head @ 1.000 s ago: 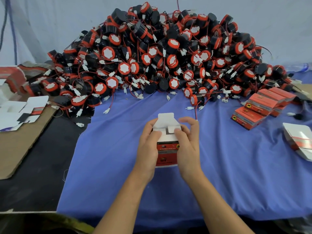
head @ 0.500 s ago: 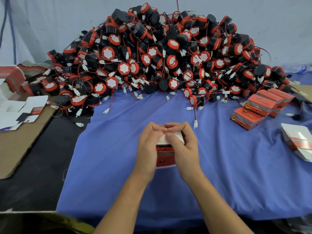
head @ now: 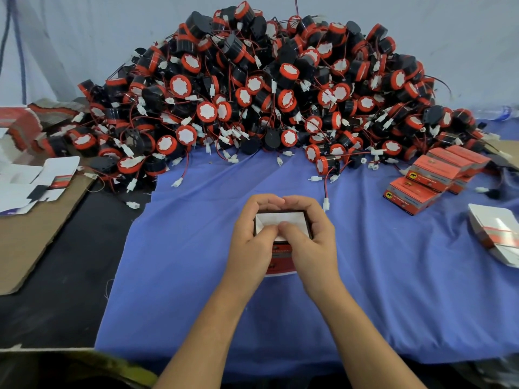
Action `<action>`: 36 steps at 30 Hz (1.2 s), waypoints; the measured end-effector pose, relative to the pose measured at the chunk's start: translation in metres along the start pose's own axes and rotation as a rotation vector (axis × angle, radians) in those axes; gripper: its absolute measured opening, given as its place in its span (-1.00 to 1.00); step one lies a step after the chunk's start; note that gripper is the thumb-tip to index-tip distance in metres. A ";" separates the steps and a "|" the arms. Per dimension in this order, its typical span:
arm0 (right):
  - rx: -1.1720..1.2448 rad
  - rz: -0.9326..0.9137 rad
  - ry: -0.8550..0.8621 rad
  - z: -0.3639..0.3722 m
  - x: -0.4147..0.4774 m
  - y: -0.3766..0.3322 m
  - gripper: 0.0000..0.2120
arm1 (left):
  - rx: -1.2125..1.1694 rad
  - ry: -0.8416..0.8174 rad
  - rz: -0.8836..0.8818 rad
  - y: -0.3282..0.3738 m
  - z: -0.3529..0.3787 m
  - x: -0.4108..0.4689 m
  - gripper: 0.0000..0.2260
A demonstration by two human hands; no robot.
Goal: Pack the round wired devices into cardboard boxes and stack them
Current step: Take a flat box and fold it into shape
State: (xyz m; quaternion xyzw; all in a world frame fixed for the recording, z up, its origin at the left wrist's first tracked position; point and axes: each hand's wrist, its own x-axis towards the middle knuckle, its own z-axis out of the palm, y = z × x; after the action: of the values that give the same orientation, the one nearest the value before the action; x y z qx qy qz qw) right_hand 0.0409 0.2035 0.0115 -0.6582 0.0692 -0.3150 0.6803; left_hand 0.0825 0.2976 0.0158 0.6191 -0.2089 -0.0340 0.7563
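A small red and white cardboard box (head: 283, 220) is held over the blue cloth (head: 379, 276) at the centre. My left hand (head: 250, 245) grips its left side and my right hand (head: 311, 242) its right side. Both thumbs press on the white flaps at its open end, and the fingertips meet behind it. A big heap of round black and red wired devices (head: 264, 94) fills the back of the table. Whether a device is inside the box is hidden. A stack of closed red boxes (head: 432, 178) lies at the right.
Flat unfolded box blanks (head: 31, 178) lie on brown cardboard (head: 33, 234) at the left. A bundle of flat white blanks (head: 497, 234) sits at the right edge. Loose white connectors on red wires (head: 325, 197) trail onto the cloth just beyond my hands.
The white top flap stood open a second ago. Both hands have folded the flaps down and closed in around the box's end, thumbs now pressing on the flaps.
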 end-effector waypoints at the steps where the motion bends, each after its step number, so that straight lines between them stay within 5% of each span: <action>1: 0.003 0.003 0.004 0.000 0.000 -0.001 -0.67 | 0.006 -0.003 -0.009 0.000 0.000 0.000 -0.60; 6: 0.067 0.038 0.122 -0.003 0.001 -0.003 -0.83 | -0.215 -0.064 -0.310 0.003 -0.004 -0.004 -0.75; 13: -0.008 -0.021 0.156 -0.012 0.003 -0.010 -0.65 | -0.352 -0.370 -0.620 0.013 -0.024 -0.003 -0.51; 17: 0.035 -0.014 0.009 -0.012 -0.002 -0.012 -0.64 | -0.591 -0.424 -0.636 0.007 -0.034 -0.003 -0.26; 20: 0.070 0.120 -0.111 -0.013 -0.006 -0.009 -0.58 | -0.590 -0.500 -0.544 0.007 -0.034 -0.005 -0.29; 26: 0.053 0.508 -0.287 -0.034 -0.005 -0.006 -0.50 | -0.341 -0.513 -0.461 0.004 -0.048 -0.001 -0.23; 31: 0.088 0.528 -0.369 -0.055 0.001 -0.003 -0.45 | 0.146 -0.712 -0.259 0.014 -0.055 0.006 -0.08; 34: 0.140 0.443 -0.350 -0.057 0.004 0.001 -0.70 | 0.534 -0.674 -0.102 0.014 -0.048 0.006 -0.04; 36: 0.111 0.375 -0.307 -0.057 0.004 0.005 -0.62 | 0.732 -0.592 -0.002 0.013 -0.044 0.004 -0.06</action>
State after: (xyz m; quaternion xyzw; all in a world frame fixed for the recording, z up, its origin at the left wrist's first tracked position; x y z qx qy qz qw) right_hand 0.0167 0.1520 0.0015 -0.6355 0.0683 -0.0828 0.7646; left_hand 0.0996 0.3402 0.0227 0.8090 -0.4134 -0.1339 0.3959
